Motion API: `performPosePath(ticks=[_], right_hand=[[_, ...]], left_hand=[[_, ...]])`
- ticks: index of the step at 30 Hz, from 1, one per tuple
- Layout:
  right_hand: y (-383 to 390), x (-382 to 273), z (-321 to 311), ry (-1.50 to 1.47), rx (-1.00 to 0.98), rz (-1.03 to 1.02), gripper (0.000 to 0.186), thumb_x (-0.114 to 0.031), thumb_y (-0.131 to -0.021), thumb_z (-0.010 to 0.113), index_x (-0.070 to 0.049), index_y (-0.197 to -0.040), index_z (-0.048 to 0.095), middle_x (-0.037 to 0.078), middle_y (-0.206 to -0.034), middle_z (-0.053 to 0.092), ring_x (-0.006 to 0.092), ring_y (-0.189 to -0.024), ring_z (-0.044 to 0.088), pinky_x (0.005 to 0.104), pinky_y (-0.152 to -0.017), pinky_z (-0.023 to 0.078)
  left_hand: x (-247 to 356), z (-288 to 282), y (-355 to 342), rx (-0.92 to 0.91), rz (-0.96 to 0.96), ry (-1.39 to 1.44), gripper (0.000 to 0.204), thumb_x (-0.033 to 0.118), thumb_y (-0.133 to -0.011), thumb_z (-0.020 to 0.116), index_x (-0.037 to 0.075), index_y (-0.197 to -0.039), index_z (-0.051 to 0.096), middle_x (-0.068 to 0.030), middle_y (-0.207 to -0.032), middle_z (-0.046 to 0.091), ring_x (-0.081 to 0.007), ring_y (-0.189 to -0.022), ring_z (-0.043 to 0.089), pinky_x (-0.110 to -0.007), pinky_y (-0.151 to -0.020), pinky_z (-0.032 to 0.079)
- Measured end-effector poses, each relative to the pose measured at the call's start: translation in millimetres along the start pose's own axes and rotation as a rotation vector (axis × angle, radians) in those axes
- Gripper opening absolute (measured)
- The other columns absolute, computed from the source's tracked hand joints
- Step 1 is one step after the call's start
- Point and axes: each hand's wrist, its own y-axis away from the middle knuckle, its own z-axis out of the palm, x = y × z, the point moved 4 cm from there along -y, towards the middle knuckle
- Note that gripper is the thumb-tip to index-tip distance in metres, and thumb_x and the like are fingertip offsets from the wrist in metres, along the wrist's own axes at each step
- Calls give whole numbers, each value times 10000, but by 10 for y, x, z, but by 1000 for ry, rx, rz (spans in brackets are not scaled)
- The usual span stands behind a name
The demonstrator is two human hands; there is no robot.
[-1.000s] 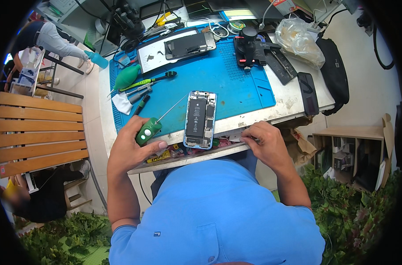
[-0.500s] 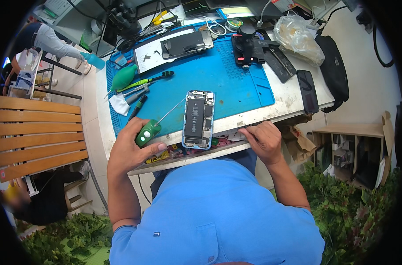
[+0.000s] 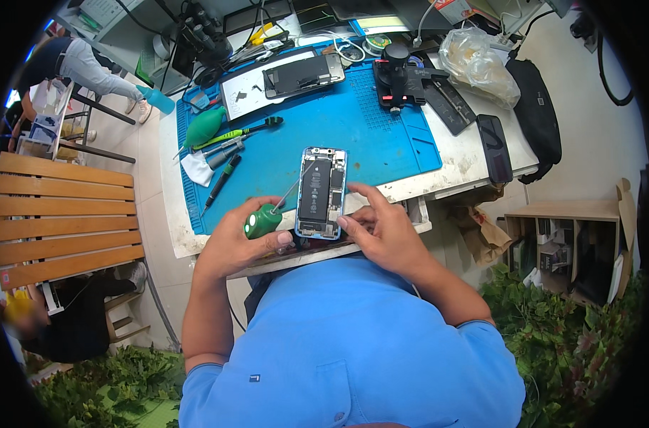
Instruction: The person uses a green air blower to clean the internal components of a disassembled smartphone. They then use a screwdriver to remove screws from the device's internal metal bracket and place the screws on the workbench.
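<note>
An opened smartphone [image 3: 314,192] with its battery and boards exposed lies at the blue mat's near edge, in front of me. My left hand [image 3: 242,239] is closed round a green-bodied tool [image 3: 262,221]. Its long thin metal shaft slants up over the phone's left side; whether the tip touches is unclear. Beside the phone's right edge is my right hand [image 3: 383,232], fingers apart. The thumb touches the lower right edge, and the index fingertip is near the side higher up. A partly pulled-out drawer [image 3: 296,261] shows below the phone, its contents mostly hidden by my hands.
On the blue mat [image 3: 289,164] are a green air blower [image 3: 205,127], a green-black brush [image 3: 246,130] and a black pen-like tool [image 3: 223,178]. A detached screen [image 3: 303,75] lies behind. A black clamp stand [image 3: 397,78] and dark phone [image 3: 496,148] are at right. Another person stands far left.
My right hand has left the drawer's right part and come to the phone's right edge. My left hand with the green tool has shifted right, its shaft now reaching over the phone.
</note>
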Motion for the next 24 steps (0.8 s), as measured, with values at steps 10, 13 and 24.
performPosePath(ticks=[10,13,24], right_hand=[[-21,265,317,-617,-11,46,736,-74,-1154,654,46,-1782,287,171,-1040,819,201,-811,817,325,-735,675],[-15,263,24,-576,-76,137,646,-88,-1177,629,38,-1754,367,145,-1034,783,205,-808,812,318,-727,692],[-152,-138,-223,585,100,-117,1186,-469,-835,998,87,-1689,392,266,-1341,618,482,-1102,759,535,-912,644]], left_hand=[[-77,192,107,-113,25,189,826,476,-1037,846,-10,-1642,564,-161,-1322,741,-239,-1179,728,-363,-1011,579],[-51,132,200,-46,-21,293,698,439,-1144,666,2,-1673,535,-78,-1079,675,-159,-963,657,-320,-855,538],[0,-148,310,258,12,-204,478,274,-1161,635,-5,-1549,653,-180,-1173,793,-325,-1046,779,-423,-924,602]])
